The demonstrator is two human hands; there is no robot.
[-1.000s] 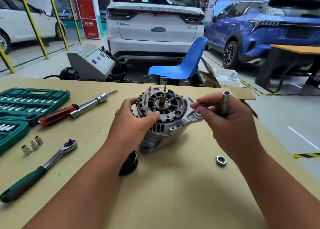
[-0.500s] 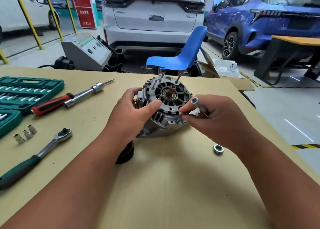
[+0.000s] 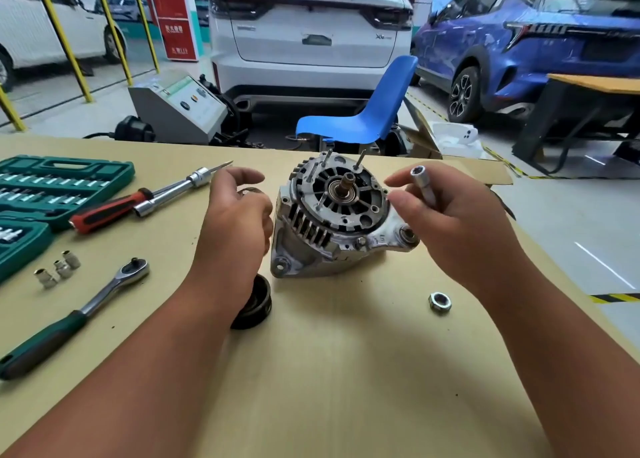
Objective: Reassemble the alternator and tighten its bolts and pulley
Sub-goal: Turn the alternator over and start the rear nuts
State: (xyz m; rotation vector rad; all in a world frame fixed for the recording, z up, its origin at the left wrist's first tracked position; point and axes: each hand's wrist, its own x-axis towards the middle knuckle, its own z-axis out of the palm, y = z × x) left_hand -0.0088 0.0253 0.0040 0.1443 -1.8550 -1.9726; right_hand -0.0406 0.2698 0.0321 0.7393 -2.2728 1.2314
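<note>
Alternator (image 3: 341, 222) sits mid-table (image 3: 346, 388), shaft tilted up and away, long bolts (image 3: 360, 158) poking out of its face. Left hand (image 3: 239, 222) hovers just beside it, fingers loosely curled, gripping nothing. Right hand (image 3: 460, 225), on the other side, has a socket (image 3: 423, 187) clamped in its fingers. Pulley (image 3: 254, 302) lies under the left wrist, and the nut (image 3: 440, 303) is near the right.

Left hand (image 3: 239, 215), right hand (image 3: 453, 225) — released alternator (image 3: 341, 215).
</note>
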